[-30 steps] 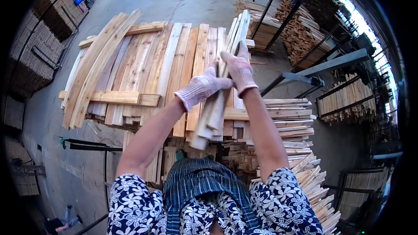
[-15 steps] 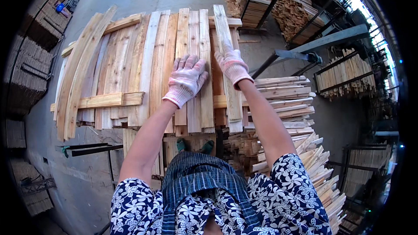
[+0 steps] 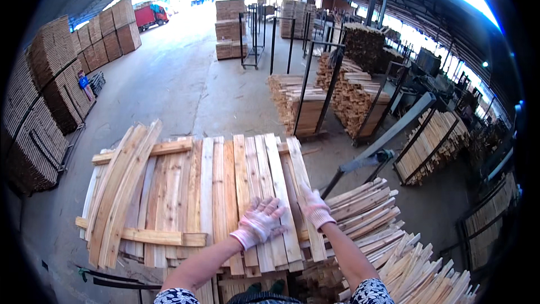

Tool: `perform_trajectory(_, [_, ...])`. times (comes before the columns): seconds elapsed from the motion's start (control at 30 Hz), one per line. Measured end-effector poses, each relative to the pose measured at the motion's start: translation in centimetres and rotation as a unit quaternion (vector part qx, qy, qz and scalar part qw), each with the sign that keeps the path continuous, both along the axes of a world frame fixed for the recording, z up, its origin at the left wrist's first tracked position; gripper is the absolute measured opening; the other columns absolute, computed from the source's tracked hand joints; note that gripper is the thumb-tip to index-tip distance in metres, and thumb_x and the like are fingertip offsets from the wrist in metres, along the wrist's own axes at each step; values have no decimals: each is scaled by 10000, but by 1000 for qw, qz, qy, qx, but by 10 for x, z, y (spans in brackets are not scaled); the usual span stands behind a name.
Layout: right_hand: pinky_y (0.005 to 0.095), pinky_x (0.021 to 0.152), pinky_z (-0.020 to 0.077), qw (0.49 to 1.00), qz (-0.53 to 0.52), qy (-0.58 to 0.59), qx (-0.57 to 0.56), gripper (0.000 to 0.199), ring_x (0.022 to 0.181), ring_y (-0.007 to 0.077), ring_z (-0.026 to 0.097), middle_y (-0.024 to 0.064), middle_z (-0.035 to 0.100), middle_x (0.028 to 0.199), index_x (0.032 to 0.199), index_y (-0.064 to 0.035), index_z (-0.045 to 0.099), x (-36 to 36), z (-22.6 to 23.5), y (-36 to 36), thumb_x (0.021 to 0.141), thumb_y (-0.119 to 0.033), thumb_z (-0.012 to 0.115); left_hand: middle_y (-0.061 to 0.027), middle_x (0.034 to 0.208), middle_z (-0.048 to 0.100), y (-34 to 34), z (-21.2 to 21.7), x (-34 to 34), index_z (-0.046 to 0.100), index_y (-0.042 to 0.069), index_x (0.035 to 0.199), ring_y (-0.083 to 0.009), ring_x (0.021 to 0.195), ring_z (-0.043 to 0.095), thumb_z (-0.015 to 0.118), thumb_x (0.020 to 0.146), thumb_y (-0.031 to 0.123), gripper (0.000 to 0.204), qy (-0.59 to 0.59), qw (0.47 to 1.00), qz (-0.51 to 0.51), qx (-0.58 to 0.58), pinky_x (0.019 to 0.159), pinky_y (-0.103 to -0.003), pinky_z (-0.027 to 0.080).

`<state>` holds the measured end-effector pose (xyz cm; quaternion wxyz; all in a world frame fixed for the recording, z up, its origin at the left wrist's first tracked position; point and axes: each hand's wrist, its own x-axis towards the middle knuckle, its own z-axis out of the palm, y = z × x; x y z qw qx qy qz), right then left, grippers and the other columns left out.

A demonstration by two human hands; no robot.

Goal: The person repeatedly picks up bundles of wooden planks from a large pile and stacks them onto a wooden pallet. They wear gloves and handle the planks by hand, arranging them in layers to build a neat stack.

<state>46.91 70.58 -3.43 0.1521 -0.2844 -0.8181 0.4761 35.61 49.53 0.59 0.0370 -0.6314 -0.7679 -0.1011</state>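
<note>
Both of my hands wear pale, pink-stained knit gloves. My left hand [image 3: 260, 223] lies flat with spread fingers on the narrow wooden boards side by side in the middle of the stack. My right hand [image 3: 315, 208] grips the right edge of a pale wooden board [image 3: 299, 171], the rightmost in the top row; its fingers are partly hidden. Just left of that board, another pale board [image 3: 279, 177] lies against the row. Crosswise wooden strips [image 3: 157, 237] run under some boards. Two long boards [image 3: 121, 197] lie slanted over the left end.
A heap of loose slats [image 3: 360, 208] stands right of the stack, near a grey metal beam [image 3: 388, 129]. Racked wood piles [image 3: 304, 104] stand beyond. Tall board stacks [image 3: 45, 112] line the left, and a red truck [image 3: 149, 16] is far off.
My view has tilted up toward the yard. The board my right hand touched now appears closer against the row. My right hand has shifted to a board farther right; my left still rests on the boards.
</note>
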Motion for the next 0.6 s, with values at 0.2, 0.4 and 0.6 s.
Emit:
perform_trajectory(0.2, [447,992,444,982,-1,63,177,411,1100,438,560,243,597,1201,1396,-123,455,-12,-25,-15,987,-153,446,-162,1440,469,16,25,8,545,151,1331,-331,1365,406,512,871,607,648,-32,998,-9,-50,1138,-514,251])
perform_trajectory(0.4, [444,880,485,933,-144,-29,330,385,973,385,592,191,630,1085,1271,-110,570,4,24,-54,890,-143,527,-181,1349,540,15,-9,7,544,62,1296,-358,1294,455,575,911,437,538,-3,996,-58,65,1104,-510,288])
perform_trajectory(0.6, [483,790,506,960,-229,-90,136,332,925,398,607,227,582,980,1225,-97,563,185,35,-162,928,-246,539,-179,1492,407,7,-14,-4,440,96,1430,-338,1402,342,496,957,497,623,53,998,-27,-2,1145,-500,233])
